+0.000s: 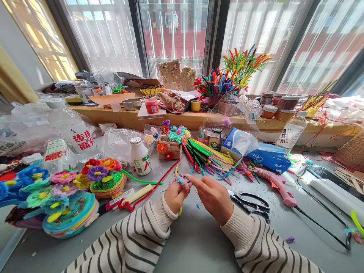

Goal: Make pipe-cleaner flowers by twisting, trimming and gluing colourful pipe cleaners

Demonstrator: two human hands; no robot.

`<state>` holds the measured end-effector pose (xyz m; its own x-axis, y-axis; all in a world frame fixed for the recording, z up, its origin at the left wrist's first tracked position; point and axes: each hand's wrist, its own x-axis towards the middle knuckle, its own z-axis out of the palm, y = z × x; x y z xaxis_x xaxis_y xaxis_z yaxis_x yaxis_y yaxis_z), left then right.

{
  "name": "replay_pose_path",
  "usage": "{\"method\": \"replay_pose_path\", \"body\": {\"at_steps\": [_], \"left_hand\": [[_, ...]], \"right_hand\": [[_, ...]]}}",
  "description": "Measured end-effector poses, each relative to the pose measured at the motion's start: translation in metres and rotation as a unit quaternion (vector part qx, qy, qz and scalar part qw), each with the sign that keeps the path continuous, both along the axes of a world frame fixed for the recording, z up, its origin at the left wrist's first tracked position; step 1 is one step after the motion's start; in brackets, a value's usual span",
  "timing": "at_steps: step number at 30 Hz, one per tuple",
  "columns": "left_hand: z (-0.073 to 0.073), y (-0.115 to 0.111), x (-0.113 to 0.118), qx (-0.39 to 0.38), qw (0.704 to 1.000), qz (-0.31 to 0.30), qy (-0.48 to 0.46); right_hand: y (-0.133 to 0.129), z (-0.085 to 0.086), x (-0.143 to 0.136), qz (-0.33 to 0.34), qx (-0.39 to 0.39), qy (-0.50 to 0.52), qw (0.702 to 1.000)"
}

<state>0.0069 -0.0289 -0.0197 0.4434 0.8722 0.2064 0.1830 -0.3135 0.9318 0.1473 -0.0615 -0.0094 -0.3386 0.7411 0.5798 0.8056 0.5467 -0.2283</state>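
Near the table's middle, my left hand [175, 197] is closed around a small pink and light-blue pipe-cleaner flower [182, 180]. A yellow end of pipe cleaner shows just below that hand. My right hand [214, 195] meets it from the right, its index finger and thumb closed at the flower's edge; the fingertips partly hide what they grip. Black-handled scissors [253, 204] lie beside my right wrist. Left of my hands are a red pipe cleaner [159, 182] and a glue stick [139, 194].
Finished pipe-cleaner flowers [65, 189] crowd the left. A white bottle [140, 156] and a flower basket [170, 149] stand ahead, beside a bundle of loose pipe cleaners [204, 151]. A pink glue gun [280, 185] with its cord, and a blue tissue pack [267, 155], lie on the right.
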Motion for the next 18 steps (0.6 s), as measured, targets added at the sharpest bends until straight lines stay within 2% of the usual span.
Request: {"method": "replay_pose_path", "body": {"at_steps": [4,11,14,18], "left_hand": [[0.005,0.003,-0.005,0.073,0.995,0.0,0.072],[0.011,0.005,-0.008,0.119,0.984,-0.006,0.131],[0.011,0.007,-0.01,0.122,0.982,-0.023,0.139],[0.012,0.007,-0.01,0.091,0.987,-0.028,0.128]], "right_hand": [[0.002,0.0,0.004,0.041,0.004,-0.054,0.998],[0.003,0.005,0.005,0.06,-0.016,-0.051,0.997],[0.003,0.009,0.008,0.085,-0.045,-0.061,0.993],[0.003,0.011,0.008,0.109,-0.058,-0.051,0.991]]}}
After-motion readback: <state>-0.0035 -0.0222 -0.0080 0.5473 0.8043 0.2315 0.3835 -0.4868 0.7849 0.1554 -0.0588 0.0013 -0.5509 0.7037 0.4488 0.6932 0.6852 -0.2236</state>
